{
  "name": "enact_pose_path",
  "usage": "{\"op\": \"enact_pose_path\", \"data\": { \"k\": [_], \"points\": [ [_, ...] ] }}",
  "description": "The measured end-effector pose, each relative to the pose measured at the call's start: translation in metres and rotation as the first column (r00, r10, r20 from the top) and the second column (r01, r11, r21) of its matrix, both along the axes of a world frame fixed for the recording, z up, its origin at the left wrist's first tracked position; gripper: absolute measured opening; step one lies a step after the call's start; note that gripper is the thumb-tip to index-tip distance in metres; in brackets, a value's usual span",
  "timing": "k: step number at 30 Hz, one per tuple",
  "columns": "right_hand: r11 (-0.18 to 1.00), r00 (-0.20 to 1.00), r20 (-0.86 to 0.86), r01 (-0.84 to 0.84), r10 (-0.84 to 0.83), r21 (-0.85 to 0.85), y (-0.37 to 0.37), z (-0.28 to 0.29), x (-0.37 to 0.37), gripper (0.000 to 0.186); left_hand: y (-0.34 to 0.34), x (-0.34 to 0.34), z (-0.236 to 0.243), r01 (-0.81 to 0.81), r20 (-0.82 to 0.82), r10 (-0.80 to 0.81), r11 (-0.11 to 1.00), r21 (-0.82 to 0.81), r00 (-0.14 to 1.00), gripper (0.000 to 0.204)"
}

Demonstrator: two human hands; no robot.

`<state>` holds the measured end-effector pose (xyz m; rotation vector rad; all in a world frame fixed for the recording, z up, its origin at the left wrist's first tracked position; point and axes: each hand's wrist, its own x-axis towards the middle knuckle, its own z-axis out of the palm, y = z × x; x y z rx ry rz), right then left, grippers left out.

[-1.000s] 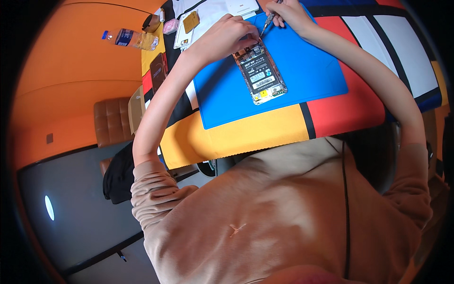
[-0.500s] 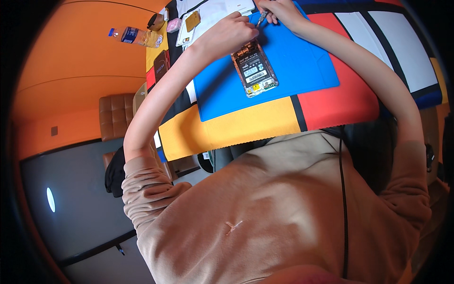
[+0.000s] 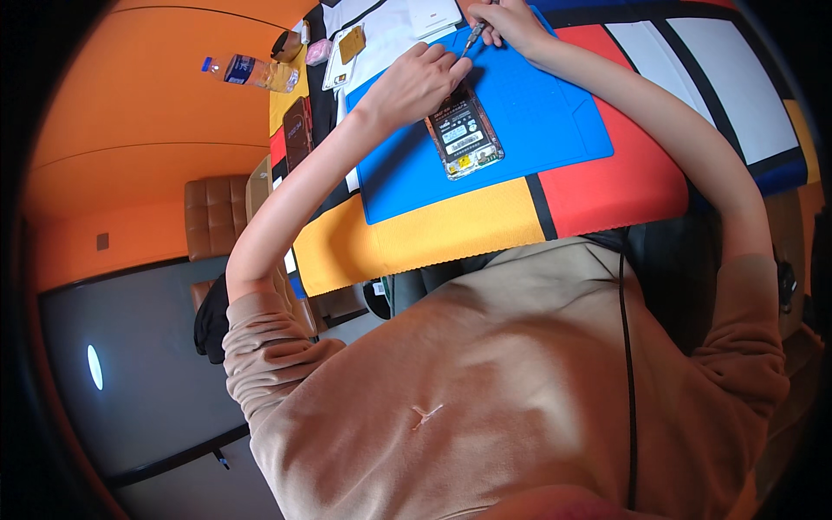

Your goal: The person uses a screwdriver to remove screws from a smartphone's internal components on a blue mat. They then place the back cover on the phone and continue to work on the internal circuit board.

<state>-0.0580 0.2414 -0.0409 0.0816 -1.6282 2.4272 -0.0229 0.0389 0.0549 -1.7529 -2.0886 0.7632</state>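
Note:
An opened smartphone [image 3: 469, 136] lies on a blue work mat [image 3: 555, 130], its battery and inner parts bared toward me. My left hand [image 3: 422, 82] is over the phone's far end with the fingers curled together; it covers that end, and whatever the fingertips pinch is hidden. From the far right reaches my right hand [image 3: 517, 28], closed around a slim grey screwdriver [image 3: 474, 36]. The screwdriver slants down to the left, its tip close to my left fingertips. Whether the tip touches anything I cannot make out.
Left of the mat lie a dark phone or case [image 3: 298, 130], a white card [image 3: 338, 76], a gold piece [image 3: 352, 44] and a pink item [image 3: 318, 52]. A water bottle [image 3: 251, 72] and a brown round container [image 3: 285, 45] are farther left. A patterned cloth [image 3: 425, 234] covers the table.
My left hand has come slightly nearer to me over the phone. The screwdriver in my right hand has shifted a little left and down. The whole view has moved slightly.

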Motion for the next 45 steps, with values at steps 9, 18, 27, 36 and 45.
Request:
{"op": "enact_pose_path", "data": {
  "k": [9,18,27,36,45],
  "points": [
    [0.999,1.0,0.002,0.001,-0.001,0.034,0.001,-0.001,0.0,0.013,-0.004,0.01,-0.009,-0.009,0.032,0.002,0.977,0.213,0.999,0.021],
    [0.999,1.0,0.002,0.005,-0.006,0.053,0.001,0.0,0.0,0.012,-0.006,0.009,-0.006,-0.372,0.605,0.082,0.851,0.372,0.792,0.015],
    [1.0,1.0,-0.012,-0.017,0.017,0.013,0.004,-0.001,-0.001,0.012,-0.008,-0.001,-0.011,-0.477,0.681,0.173,0.831,0.287,0.711,0.017],
    [1.0,1.0,0.012,-0.007,0.007,0.024,0.004,0.001,0.002,0.012,-0.008,0.012,-0.032,-0.337,0.499,0.054,0.8,0.497,0.865,0.015],
    [0.999,1.0,0.013,-0.013,0.012,0.042,0.004,0.004,0.005,0.012,-0.003,0.014,-0.038,-0.213,0.196,0.129,0.836,0.506,0.972,0.017]
  ]
}}
